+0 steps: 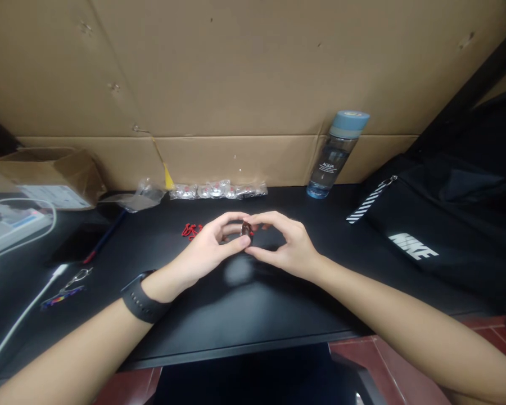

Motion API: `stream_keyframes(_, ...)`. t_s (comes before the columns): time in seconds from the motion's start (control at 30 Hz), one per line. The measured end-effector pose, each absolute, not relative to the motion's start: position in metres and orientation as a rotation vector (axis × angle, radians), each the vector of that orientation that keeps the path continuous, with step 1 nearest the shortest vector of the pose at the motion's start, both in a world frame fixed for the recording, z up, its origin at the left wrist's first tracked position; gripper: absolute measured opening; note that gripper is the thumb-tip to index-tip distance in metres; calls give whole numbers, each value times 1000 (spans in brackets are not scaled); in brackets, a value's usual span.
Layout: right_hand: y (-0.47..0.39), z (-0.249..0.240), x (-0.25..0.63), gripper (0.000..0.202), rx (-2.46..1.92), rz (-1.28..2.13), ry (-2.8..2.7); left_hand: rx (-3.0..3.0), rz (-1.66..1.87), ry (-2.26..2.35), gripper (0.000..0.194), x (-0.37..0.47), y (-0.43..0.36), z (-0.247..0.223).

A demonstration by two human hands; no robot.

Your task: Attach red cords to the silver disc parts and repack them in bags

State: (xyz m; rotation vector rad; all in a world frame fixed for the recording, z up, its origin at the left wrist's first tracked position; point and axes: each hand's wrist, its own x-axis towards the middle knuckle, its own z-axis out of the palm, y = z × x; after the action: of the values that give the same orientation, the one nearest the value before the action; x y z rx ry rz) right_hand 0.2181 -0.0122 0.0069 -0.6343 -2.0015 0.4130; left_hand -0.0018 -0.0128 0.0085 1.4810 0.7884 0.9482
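Between my two hands, above the black desk (pixel 274 315), is a small shiny round piece (pixel 247 229) with a bit of red on it. My left hand (pixel 211 244) pinches it with thumb and fingers from the left. From the other side, the thumb and fingertips of my right hand (pixel 284 239) close around its right edge. Fingers cover much of the piece, so its exact kind is unclear. Red cords (pixel 191 230) lie just beyond my left hand. Farther back, a row of clear packets (pixel 217 190) contains silvery round pieces with red spots.
A water bottle (pixel 335 157) leans against the cardboard wall (pixel 244 73). At right sits a black bag (pixel 405 225). The left side holds a paper bag (pixel 59 174), a clear plastic bag (pixel 145 196), a white power strip (pixel 12 228), a white cable (pixel 29 312) and a keychain (pixel 69 289).
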Motion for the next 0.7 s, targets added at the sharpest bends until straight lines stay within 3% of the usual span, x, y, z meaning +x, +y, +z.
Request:
stream_keyframes(0.13,-12,12,219,41,-618,376,-2048,1494,1006,767,52,-2,-12,6)
stream_keyframes(0.4,-10,15,220,10,-664,327,-2043,1496,1058,706,52,-2,-15,8)
stream_keyframes(0.7,-10,13,220,6,-682,266,-2045,1790,1104,810,51,-1,-17,5)
